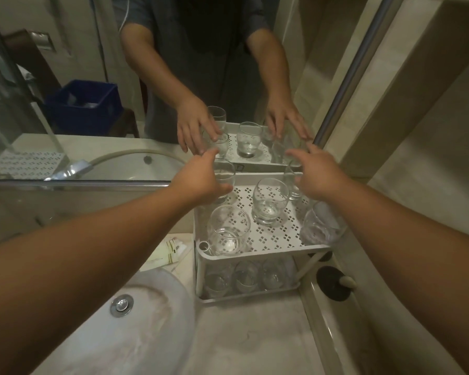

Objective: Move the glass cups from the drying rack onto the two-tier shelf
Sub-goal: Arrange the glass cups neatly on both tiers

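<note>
A white two-tier shelf [257, 256] stands on the counter against the mirror. Clear glass cups stand upright on its perforated top tier: one at the front left [228, 232], one in the middle [270, 203], one at the front right [324, 224]. My left hand [201, 181] curls around the back-left glass cup [225, 177], which rests on the tier. My right hand [318, 173] hovers over the back-right glass cup [291, 186]; the mirror shows its fingers spread. Several more cups [245, 277] stand on the lower tier. No drying rack is visible.
A round white sink [152, 328] with a metal drain [121, 305] lies at the lower left. A small packet [168, 251] lies left of the shelf. A black stopper [333, 284] sits on the ledge to the right. The mirror [92, 77] reflects my arms.
</note>
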Demonstrator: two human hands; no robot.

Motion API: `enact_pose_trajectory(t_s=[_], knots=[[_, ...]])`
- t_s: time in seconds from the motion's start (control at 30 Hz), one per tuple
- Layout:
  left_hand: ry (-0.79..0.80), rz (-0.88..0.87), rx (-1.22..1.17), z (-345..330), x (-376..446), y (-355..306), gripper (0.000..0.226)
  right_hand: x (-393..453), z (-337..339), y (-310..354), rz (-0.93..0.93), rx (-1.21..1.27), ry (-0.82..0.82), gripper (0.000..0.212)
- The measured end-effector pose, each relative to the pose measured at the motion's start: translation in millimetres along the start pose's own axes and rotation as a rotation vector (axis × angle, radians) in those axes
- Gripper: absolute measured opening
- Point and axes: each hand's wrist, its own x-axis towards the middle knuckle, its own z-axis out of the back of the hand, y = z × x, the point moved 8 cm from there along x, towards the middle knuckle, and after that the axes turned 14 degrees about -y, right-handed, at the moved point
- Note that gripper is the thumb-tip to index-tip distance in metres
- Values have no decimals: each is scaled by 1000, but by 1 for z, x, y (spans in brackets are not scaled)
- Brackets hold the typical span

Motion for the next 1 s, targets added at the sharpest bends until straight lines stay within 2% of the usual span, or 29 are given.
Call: enact_pose_trajectory(t_s=[0.07,0.1,0.2,0.3,0.37,0.47,1.0], knots=[[-23,31,-101,8,-1,0,99,-4,20,18,70,126,-132,57],[-60,45,-142,13,-3,0,97,-9,25,28,108,178,-129,55],[-189,99,-270,29,-17,5,82,-28,18,50,202,161,70,59],[-241,253,-450,31,-42,20,69,-46,6,58,245,95,258,72],[-231,376,-550,26,-60,33,65,-52,2,59,240,79,280,74],[-235,480,-631,22,-85,47,64,-54,1,59,192,83,230,68],[-302,498,-688,60,-125,48,59,-57,5,64,167,55,252,67]])
